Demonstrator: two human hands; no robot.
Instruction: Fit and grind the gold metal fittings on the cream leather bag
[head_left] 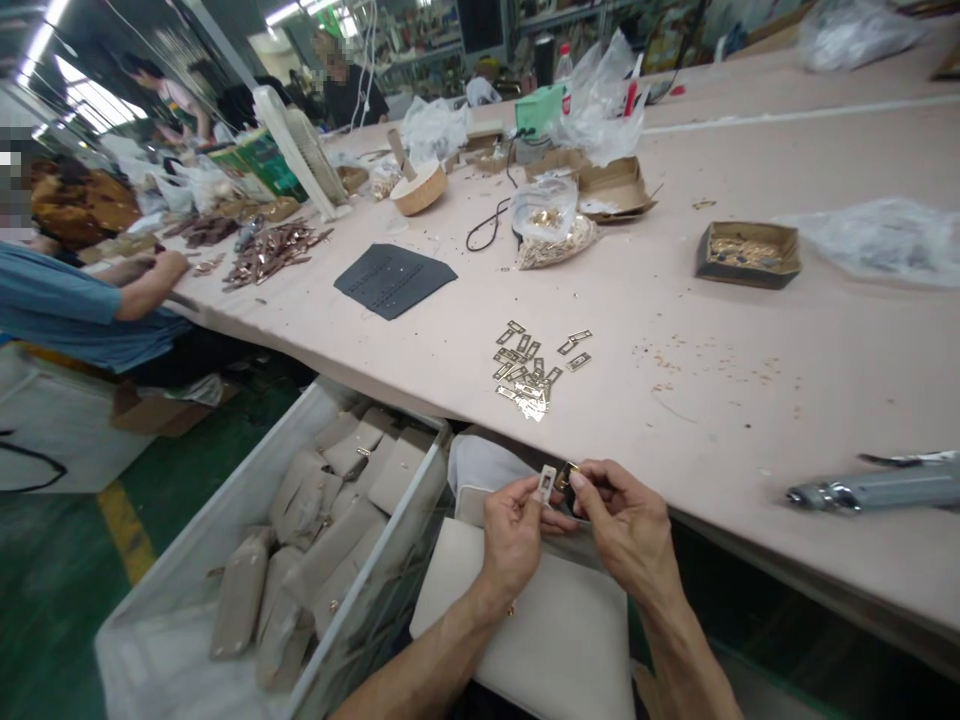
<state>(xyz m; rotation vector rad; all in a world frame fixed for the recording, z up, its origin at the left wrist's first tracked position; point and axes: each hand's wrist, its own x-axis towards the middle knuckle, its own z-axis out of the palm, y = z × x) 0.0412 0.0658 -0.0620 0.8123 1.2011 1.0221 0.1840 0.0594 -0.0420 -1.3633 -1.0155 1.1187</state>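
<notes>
Hands, the left [514,525] and the right [628,515], nearly meet just off the near edge of the pale pinkish counter [660,430], above a smooth cream leather-like bag [562,625]. The left pinches a flat, pale tab with a rectangular opening [544,492]; the right, just beside it, pinches a small gold-coloured metal piece [572,472], partly hidden by the fingers. Whether the two pieces touch, I cannot tell. Beyond the hands, a loose pile of shiny gold rectangular plates [531,392] lies on the counter. Left of the bag, a white-sided crate [367,560] holds beige bags [240,600]; a grey cylindrical tool [900,490] rests at the counter's right.
</notes>
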